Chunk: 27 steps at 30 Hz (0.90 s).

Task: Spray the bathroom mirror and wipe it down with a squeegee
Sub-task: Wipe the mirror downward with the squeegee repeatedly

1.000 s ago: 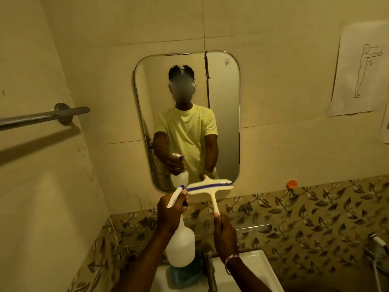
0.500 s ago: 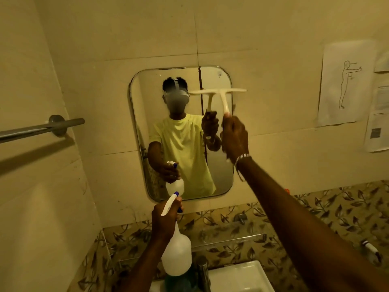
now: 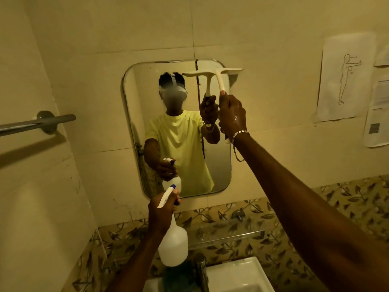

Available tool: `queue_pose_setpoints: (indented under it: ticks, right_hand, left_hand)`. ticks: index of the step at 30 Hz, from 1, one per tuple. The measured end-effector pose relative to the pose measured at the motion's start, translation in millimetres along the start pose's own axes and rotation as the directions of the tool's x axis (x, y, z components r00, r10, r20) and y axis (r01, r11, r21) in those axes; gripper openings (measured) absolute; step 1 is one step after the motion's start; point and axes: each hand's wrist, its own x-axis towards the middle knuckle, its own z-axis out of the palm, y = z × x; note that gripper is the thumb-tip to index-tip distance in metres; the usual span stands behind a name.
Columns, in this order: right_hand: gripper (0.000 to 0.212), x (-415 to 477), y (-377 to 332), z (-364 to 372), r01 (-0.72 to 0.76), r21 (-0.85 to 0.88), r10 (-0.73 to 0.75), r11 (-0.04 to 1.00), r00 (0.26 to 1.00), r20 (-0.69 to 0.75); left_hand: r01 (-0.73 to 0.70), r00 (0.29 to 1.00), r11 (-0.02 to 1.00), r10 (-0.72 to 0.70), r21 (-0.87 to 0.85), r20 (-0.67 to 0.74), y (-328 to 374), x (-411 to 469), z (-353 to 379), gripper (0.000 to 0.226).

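Note:
A rounded rectangular mirror [image 3: 145, 127] hangs on the tiled wall ahead and reflects a person in a yellow shirt. My right hand [image 3: 232, 114] grips the handle of a white squeegee [image 3: 219, 76], whose blade lies level against the mirror's top right corner and overhangs its right edge. My left hand [image 3: 161, 211] holds a white spray bottle [image 3: 173, 245] by its neck, below the mirror's bottom edge, nozzle tilted up toward the glass.
A white sink [image 3: 235, 275] with a chrome tap [image 3: 202, 270] sits below. A towel bar [image 3: 35, 124] juts from the left wall. Paper sheets [image 3: 345, 81] hang on the right wall. A narrow metal shelf rail [image 3: 231, 237] runs along the patterned tiles.
My right hand has lifted the squeegee from just below the mirror up to its top right corner. My left hand and the spray bottle have stayed low.

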Motion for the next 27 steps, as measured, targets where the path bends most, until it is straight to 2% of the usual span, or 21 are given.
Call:
queue_pose_setpoints:
  ticks: [4,9,13,17,20,24,27]
  right_hand:
    - [0.044,-58.1,62.6,-3.9,-0.072,-0.042,0.074,0.997,0.995,0.072]
    - [0.045,-178.8,162.3,-12.9,-0.128,-0.101,0.139,0.987,0.985,0.102]
    - [0.050,-251.7,210.5,-22.2,-0.313,-0.083,0.322,0.946,0.934,0.152]
    - [0.059,-291.1,231.5,-37.7,-0.455,-0.159,0.479,0.876,0.860,0.175]
    - [0.055,-299.4,231.2,-45.1,-0.532,-0.100,0.541,0.841,0.827,0.150]
    - [0.051,-290.2,214.4,-39.1,-0.525,-0.056,0.528,0.849,0.840,0.126]
    - [0.048,-279.3,205.4,-34.6,-0.510,-0.030,0.510,0.860,0.854,0.102]
  left_hand:
    - [0.005,1.000,1.000,-0.005,-0.023,0.007,-1.6,1.6,1.1,0.022]
    - [0.006,1.000,0.999,-0.006,-0.034,0.009,-2.9,-1.3,1.5,0.022]
    - [-0.023,1.000,1.000,0.023,-0.015,0.003,-1.9,-7.8,-0.9,0.020]
    - [-0.052,0.998,0.998,0.053,0.024,-0.024,3.3,-15.9,-3.3,0.015]
    - [-0.142,0.985,0.989,0.144,0.031,-0.096,23.3,-12.1,-10.2,0.011]
    - [-0.282,0.934,0.955,0.295,0.087,-0.203,75.9,25.5,-22.5,0.018]
    - [-0.258,0.909,0.947,0.305,0.193,-0.285,99.1,48.8,-26.3,0.028]
